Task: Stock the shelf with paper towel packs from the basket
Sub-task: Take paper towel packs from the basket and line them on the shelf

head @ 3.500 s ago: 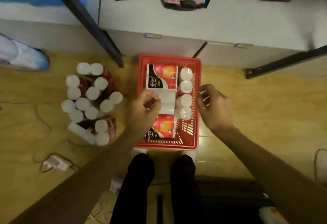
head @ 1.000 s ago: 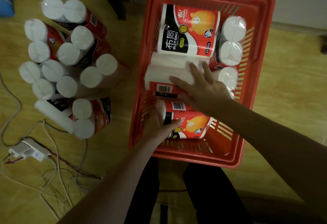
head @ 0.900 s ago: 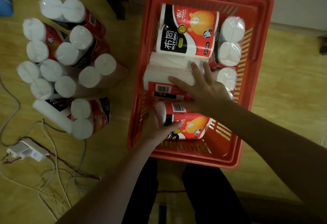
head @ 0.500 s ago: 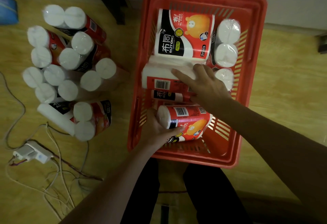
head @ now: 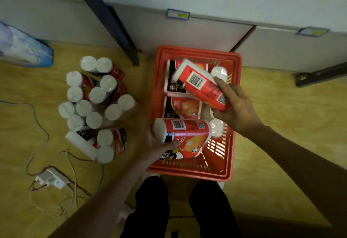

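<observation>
Two bare forearms end in a left hand and right hand, sleeveless. Black trousers cover both legs.

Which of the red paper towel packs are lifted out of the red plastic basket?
Two: the barcode-up pack in the right hand and the bear-print pack in the left hand. The rest lie in the basket.

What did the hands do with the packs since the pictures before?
The right hand took hold of a pack and lifted it, tilted, above the red basket. The left hand raised its pack off the basket's near end. The pile of packs on the floor and the power strip stayed put.
</observation>
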Tool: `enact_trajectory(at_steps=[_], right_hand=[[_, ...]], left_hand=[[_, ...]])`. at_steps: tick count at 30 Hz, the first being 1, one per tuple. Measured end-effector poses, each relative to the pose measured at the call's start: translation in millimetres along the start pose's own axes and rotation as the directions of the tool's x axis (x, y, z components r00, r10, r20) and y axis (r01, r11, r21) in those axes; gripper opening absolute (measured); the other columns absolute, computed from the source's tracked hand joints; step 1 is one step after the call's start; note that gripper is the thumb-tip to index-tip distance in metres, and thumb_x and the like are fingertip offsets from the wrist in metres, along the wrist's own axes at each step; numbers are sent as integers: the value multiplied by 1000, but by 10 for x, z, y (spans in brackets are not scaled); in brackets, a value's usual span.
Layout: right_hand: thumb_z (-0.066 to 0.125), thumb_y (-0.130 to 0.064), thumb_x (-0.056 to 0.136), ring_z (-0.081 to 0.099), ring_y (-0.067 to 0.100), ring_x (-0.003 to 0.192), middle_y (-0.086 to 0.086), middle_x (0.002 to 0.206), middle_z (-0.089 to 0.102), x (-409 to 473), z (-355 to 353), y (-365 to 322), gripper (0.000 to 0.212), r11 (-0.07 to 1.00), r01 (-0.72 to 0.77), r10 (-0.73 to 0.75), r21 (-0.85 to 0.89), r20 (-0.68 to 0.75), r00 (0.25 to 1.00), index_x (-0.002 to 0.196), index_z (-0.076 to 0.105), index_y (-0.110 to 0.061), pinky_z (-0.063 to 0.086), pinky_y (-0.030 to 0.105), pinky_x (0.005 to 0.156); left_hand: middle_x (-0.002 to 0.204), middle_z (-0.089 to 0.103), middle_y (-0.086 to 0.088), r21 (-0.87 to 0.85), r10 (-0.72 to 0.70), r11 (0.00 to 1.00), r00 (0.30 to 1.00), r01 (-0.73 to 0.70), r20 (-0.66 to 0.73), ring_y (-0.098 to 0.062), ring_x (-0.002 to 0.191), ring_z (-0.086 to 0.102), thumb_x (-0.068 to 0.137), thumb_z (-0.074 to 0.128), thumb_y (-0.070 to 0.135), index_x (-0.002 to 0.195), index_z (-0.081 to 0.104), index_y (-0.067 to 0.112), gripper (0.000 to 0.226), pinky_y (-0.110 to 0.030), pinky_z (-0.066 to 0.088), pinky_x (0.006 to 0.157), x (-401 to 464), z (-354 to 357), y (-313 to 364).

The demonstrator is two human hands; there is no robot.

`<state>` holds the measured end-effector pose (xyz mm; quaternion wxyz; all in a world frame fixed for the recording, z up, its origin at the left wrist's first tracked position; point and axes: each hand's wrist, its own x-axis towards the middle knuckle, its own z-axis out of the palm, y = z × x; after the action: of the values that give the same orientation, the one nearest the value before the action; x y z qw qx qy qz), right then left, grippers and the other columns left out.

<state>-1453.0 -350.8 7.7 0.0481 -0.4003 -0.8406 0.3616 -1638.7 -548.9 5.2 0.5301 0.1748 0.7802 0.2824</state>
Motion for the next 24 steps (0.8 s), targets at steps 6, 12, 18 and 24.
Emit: enact_trajectory(at_steps=[6,12,18,24], right_hand=[[83,-17,72,46,7,106,7,125,47,-111,-874,-531,92,996,-40,54,80,-171,984,147,30,-29,38,13,86],[82,-22,74,44,5,110,8,128,48,-237,-1688,-1240,90,993,-9,36,114,-237,971,149,31,-26,44,30,93],[80,-36,73,43,9,122,-1,140,41,-273,-2486,-2023,92,983,63,-13,175,-273,962,148,25,-36,48,33,95],[86,-27,67,51,9,116,-11,130,45,-420,-3395,-2978,96,956,186,-78,225,-417,905,147,32,-31,52,35,93]], left_hand=[[107,64,9,84,122,990,988,-114,-98,-10,93,67,49,92,50,111,51,32,77,-37,60,78,-392,-532,909],[116,63,8,109,247,965,967,-239,-66,-14,101,64,56,92,43,120,52,33,76,-34,57,83,-895,-1073,1985],[125,61,3,174,360,920,933,-350,-24,-20,104,65,40,82,71,127,51,36,99,-46,57,87,-1554,-1621,3142],[97,70,11,185,542,826,840,-532,-5,-6,84,69,67,85,47,106,59,35,48,-22,53,70,-2354,-2145,4265]])
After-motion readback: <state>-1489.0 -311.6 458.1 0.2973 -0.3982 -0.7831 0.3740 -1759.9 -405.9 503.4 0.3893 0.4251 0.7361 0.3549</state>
